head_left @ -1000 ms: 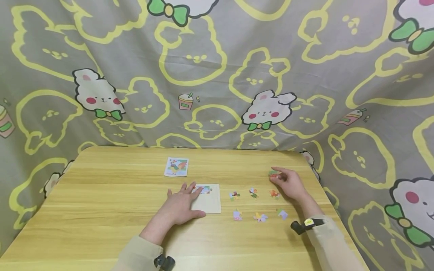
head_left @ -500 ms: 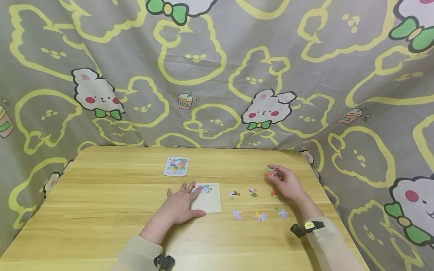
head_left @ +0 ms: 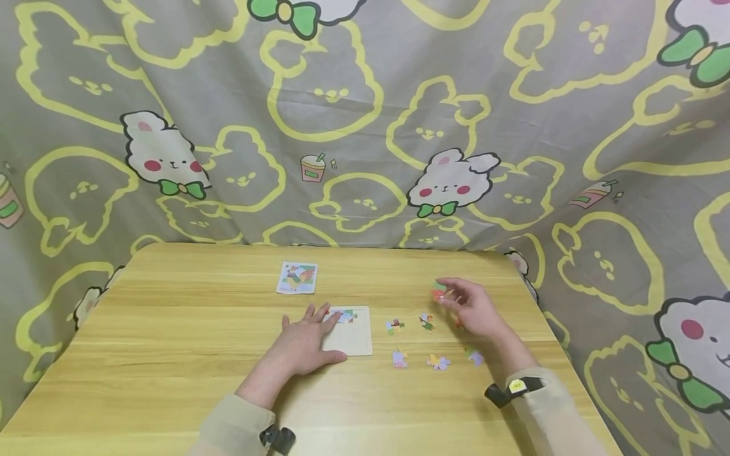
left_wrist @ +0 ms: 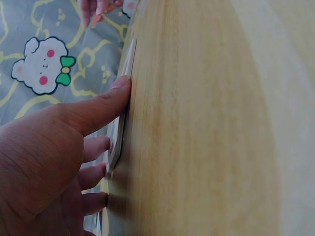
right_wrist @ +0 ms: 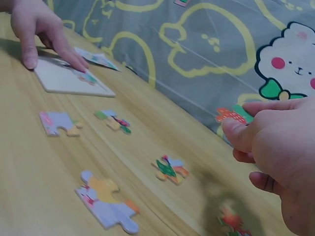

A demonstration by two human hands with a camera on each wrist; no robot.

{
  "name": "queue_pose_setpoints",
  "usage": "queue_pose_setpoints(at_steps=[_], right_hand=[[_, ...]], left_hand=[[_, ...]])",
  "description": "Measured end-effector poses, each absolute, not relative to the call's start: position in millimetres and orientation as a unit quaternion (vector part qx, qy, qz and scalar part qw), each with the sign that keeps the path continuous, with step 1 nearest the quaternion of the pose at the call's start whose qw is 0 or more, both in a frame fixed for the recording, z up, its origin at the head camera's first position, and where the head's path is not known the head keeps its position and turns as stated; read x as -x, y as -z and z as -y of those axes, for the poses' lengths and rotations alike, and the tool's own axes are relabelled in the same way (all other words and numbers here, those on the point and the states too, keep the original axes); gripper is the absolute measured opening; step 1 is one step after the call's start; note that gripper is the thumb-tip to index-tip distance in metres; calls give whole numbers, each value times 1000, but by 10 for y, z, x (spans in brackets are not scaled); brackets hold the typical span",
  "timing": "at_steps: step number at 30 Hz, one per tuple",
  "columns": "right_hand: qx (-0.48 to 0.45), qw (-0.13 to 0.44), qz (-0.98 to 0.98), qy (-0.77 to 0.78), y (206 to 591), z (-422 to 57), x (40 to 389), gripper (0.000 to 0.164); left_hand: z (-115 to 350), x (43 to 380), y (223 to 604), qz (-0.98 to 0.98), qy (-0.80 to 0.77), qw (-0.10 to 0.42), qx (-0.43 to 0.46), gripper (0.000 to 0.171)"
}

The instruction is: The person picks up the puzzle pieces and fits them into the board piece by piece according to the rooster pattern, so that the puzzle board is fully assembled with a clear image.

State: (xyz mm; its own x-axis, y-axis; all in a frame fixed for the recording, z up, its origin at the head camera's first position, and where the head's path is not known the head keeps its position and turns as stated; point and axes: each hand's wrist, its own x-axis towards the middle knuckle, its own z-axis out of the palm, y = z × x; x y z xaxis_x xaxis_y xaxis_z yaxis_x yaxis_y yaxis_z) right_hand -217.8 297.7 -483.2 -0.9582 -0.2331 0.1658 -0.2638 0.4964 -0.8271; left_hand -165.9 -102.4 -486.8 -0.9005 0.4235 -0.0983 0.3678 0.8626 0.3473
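My right hand (head_left: 472, 308) pinches a green and red-orange puzzle piece (head_left: 438, 291) between thumb and fingers, held above the table in the right wrist view. My left hand (head_left: 303, 342) lies spread over the left side of a white puzzle tray (head_left: 356, 342), thumb at its near edge and fingertips on its upper part. Joined pieces (head_left: 346, 316) fill part of the tray's top, partly covered by the fingers. Right of the tray, loose puzzle pieces lie in two rows, among them a lilac one (right_wrist: 60, 124), a green-leaf one (right_wrist: 170, 169) and a yellow and lilac one (right_wrist: 106, 201).
A printed picture card (head_left: 297, 278) of a colourful bird lies behind the tray on the wooden table (head_left: 171, 304). A grey curtain (head_left: 353, 126) with cartoon rabbits hangs along the table's back and right side. An orange-red piece (right_wrist: 234, 221) sits below my right hand.
My right hand has moved left with the pinched puzzle piece, which has risen from near the table at the far right. The left hand stays on the tray.
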Motion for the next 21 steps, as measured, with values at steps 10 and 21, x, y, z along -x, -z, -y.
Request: queue_pose_setpoints(at_steps=[10,21], right_hand=[[-174,2,870,-462,4785,-2768,2105,46],[-186,-15,861,-473,4825,-2590,2058,46]], left_hand=[[1033,1665,4877,-961,-167,87,-203,93],[1034,1675,4891,-961,-163,89,-204,93]])
